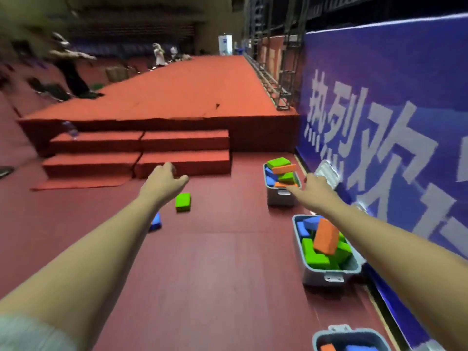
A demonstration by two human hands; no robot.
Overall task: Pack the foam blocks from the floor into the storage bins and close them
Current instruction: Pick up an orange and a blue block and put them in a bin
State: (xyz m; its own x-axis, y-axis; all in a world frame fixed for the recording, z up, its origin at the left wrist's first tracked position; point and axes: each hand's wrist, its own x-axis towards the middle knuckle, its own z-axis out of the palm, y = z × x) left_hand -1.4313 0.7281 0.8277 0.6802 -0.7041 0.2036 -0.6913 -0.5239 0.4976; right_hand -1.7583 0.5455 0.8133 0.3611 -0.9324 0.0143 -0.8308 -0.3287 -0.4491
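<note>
Red hall flooring (215, 274) runs from a carpeted stage (190, 84) and its steps (139, 158) to a blue banner wall (379, 97) on the right, and the whole view is smeared by motion.

Two foam blocks lie loose on the floor. A green block (183, 202) sits in the open short of the steps, and a blue block (156, 221) lies near it, half hidden behind the left forearm. Three grey bins stand in a row along the foot of the banner, all uncovered. The far bin (279, 197) is heaped above its rim, with its lid (328, 173) propped against the banner. The middle bin (329, 274) has an orange block (325, 239) standing on end well above the rim. The near bin (316, 338) is cut off by the bottom edge.

Overfilling looks like the main trouble: with blocks standing proud of the rims, a lid would probably not seat, and pressing it down could squeeze a block back onto the floor. The half-hidden blue block could also be overlooked.

Both arms are stretched forward. The left hand (164, 178) hangs above the floor beyond the green block, fingers loosely curled and empty. The right hand (316, 186) reaches toward the far bin's near corner, fingers apart and holding nothing, though blur hides whether it touches the bin.
</note>
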